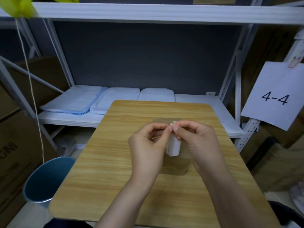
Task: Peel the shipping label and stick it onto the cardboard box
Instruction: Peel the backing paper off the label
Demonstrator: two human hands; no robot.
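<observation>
A small white shipping label [173, 146], curled into a loose roll, hangs between my two hands above the table. My left hand [148, 145] pinches its top edge with thumb and forefinger. My right hand [199, 143] pinches the same top edge from the other side, fingertips touching those of the left. Under the hands a flat brown cardboard box [176, 167] lies on the wooden table [115, 162], mostly hidden by my hands and the label. I cannot tell whether the label's backing has separated.
A blue waste bin [44, 180] stands on the floor left of the table. Behind the table a white shelf [197, 102] holds folded white and light-blue cloths [92, 101]. A paper sign "4-4" [274, 96] hangs at right. Cardboard cartons [14, 145] stand at left.
</observation>
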